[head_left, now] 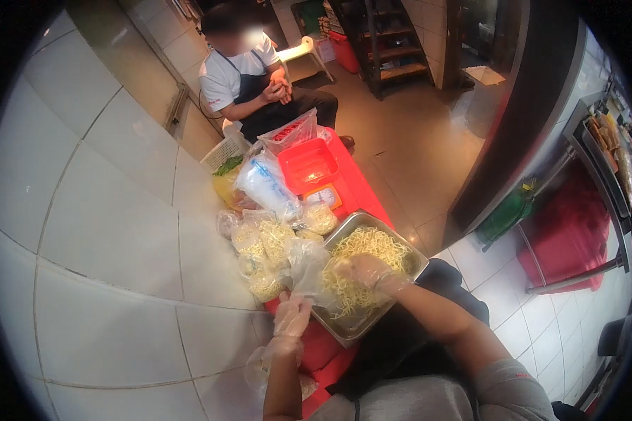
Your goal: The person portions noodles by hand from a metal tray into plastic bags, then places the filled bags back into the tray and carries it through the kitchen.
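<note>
A metal tray (418,263) of yellow noodles (369,245) rests in front of me on a red table. My right hand (371,272), in a clear glove, is down in the noodles, its fingertips hidden among them. At the tray's left edge my left hand (292,316), also gloved, is closed on the lower edge of a clear plastic bag (307,265). The bag's mouth faces the tray. Several filled bags of noodles (270,238) lie together left of the tray. Another clear bag (258,368) is beside my left forearm.
Beyond the tray, the red table (366,196) holds a red basket (307,166), a scale (323,197) and white plastic bags (267,184). A co-worker (249,77) sits at its far end, hands together. Tiled wall at left; a red bin (569,224) at right.
</note>
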